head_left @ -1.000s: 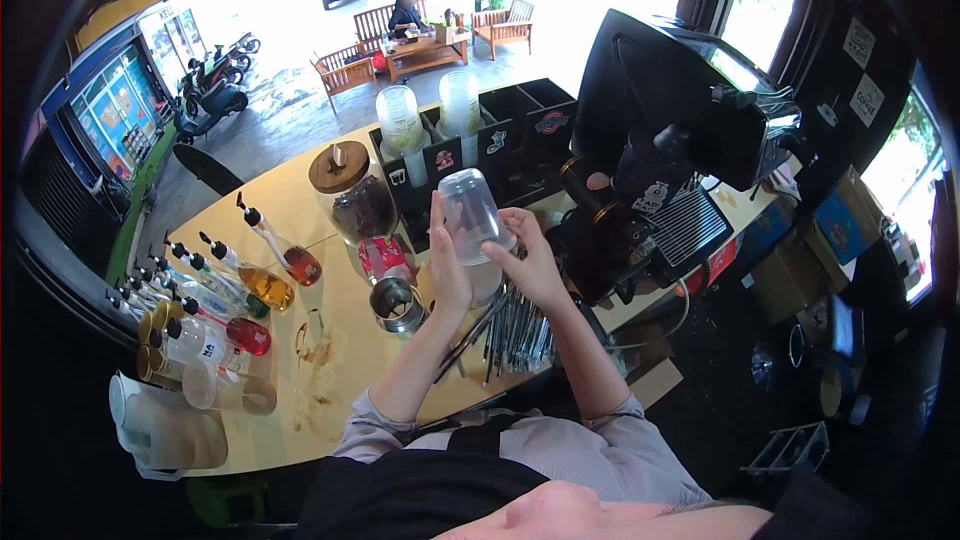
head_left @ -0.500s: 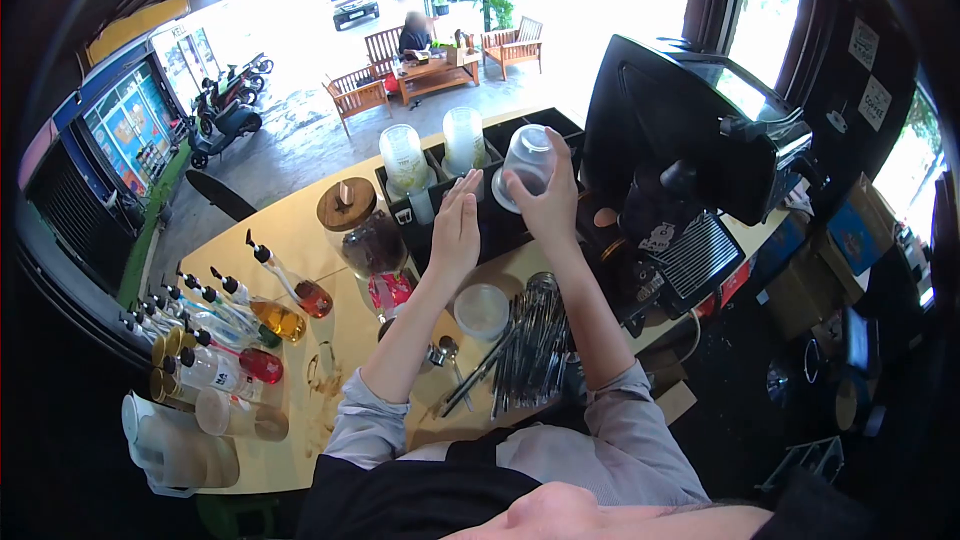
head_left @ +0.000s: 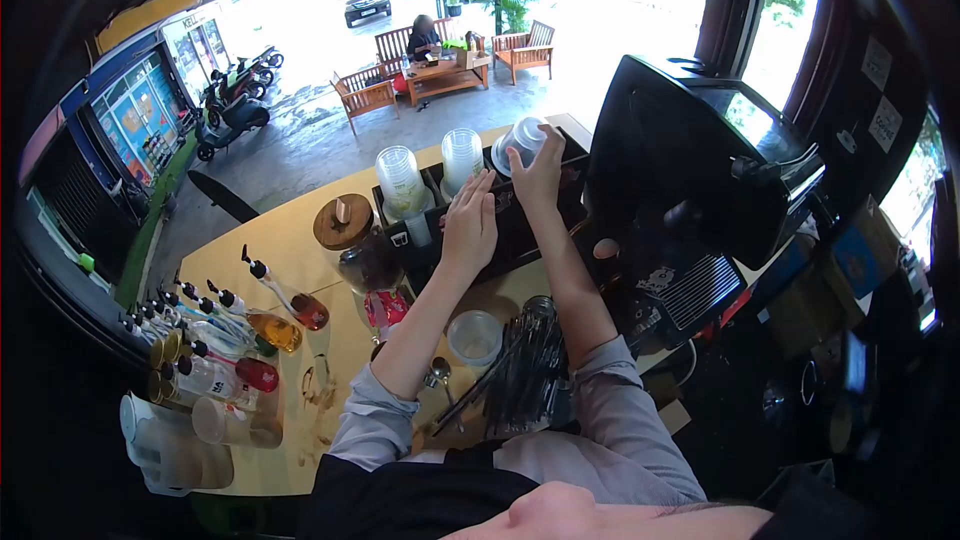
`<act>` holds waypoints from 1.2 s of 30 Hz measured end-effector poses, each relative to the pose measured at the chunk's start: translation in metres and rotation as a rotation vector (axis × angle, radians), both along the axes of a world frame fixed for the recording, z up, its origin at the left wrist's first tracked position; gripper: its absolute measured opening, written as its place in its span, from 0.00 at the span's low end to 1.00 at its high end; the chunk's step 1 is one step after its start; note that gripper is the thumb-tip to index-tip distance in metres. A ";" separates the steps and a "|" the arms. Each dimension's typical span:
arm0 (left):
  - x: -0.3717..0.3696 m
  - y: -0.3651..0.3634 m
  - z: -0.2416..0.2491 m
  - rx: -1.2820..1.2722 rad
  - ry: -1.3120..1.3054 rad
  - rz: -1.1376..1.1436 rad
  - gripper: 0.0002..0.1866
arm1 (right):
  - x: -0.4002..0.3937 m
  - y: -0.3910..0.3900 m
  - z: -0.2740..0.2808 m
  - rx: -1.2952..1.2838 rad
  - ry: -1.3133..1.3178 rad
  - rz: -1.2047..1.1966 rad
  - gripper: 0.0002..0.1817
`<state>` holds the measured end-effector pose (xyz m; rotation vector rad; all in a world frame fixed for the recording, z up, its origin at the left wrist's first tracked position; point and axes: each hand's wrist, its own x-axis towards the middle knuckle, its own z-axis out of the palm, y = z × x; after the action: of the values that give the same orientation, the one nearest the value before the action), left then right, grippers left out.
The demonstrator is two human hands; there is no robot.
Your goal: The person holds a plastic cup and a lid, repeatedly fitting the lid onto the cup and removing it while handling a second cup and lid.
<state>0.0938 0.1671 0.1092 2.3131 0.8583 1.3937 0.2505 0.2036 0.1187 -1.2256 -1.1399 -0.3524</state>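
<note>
A pale wooden desk (head_left: 225, 265) filled the middle of the view, with a bright paved area (head_left: 300, 140) beyond it. Nearest, both forearms reached forward over the desk from rolled grey sleeves, the left crossing close to a small spoon (head_left: 441, 368). Between the forearms lay a bundle of dark, thin sticks (head_left: 525, 370), with a round clear tub (head_left: 474, 337) just beside it. Left of the left forearm, a stained stretch of desk gave open room as far as the pump bottles (head_left: 270, 328) and the pale jugs (head_left: 165, 440).

Farther out, the left hand (head_left: 470, 225) was released, its fingers extended and close together, angled forward at the near side of a black organizer (head_left: 425, 248). The right hand (head_left: 535, 168) grasped a clear cup (head_left: 522, 143), thumb and fingers spread around it, bottom up and tilted over the organizer's right part; whether it touched the organizer could not be told. Two stacks of clear cups (head_left: 400, 180) stood to its left. A wood-lidded jar (head_left: 345, 225) stood by the organizer's left end, and a black machine (head_left: 650, 160) closed off the right. Wooden furniture (head_left: 447, 78) and a seated person (head_left: 424, 40) showed outside.
</note>
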 end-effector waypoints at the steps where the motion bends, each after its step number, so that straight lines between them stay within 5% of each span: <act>1: 0.001 0.001 -0.002 -0.002 0.012 0.019 0.23 | 0.002 0.004 -0.003 -0.089 0.025 0.034 0.35; 3: -0.001 0.000 -0.004 -0.028 0.011 0.019 0.23 | 0.005 0.009 -0.010 -0.178 0.051 0.071 0.34; 5: -0.004 -0.001 -0.006 -0.055 0.011 0.023 0.23 | 0.008 0.012 -0.017 -0.477 -0.140 -0.138 0.33; 13: -0.028 -0.016 -0.016 -0.067 0.067 0.071 0.23 | 0.015 0.011 -0.025 -0.720 -0.222 -0.187 0.15; 18: -0.044 -0.034 -0.020 -0.110 0.060 0.086 0.23 | 0.012 0.009 -0.032 -0.724 -0.222 -0.195 0.17; 21: -0.054 -0.050 -0.021 -0.127 0.012 0.069 0.23 | -0.007 -0.005 -0.028 -0.478 -0.334 -0.365 0.16; 23: -0.063 -0.068 -0.024 -0.135 -0.032 0.055 0.24 | -0.044 -0.063 0.016 -0.142 -0.235 -0.091 0.14; 27: -0.083 -0.113 -0.048 -0.308 -0.329 -0.047 0.27 | -0.081 -0.149 0.018 -0.400 -0.188 0.541 0.14; 29: -0.087 -0.133 -0.069 -0.416 -0.491 -0.081 0.28 | -0.084 -0.164 -0.009 -0.793 -0.281 0.642 0.24; 32: -0.093 -0.165 -0.103 -0.514 -0.509 -0.039 0.28 | -0.083 -0.178 -0.058 -0.858 -0.553 0.601 0.36; 36: -0.095 -0.189 -0.148 -0.584 -0.391 0.024 0.31 | -0.096 -0.192 -0.076 -1.030 -0.597 0.506 0.50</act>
<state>-0.0013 -0.0218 -0.0385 1.5416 1.0005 1.3170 0.1547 0.0121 0.0424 -1.6697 -2.2438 0.3473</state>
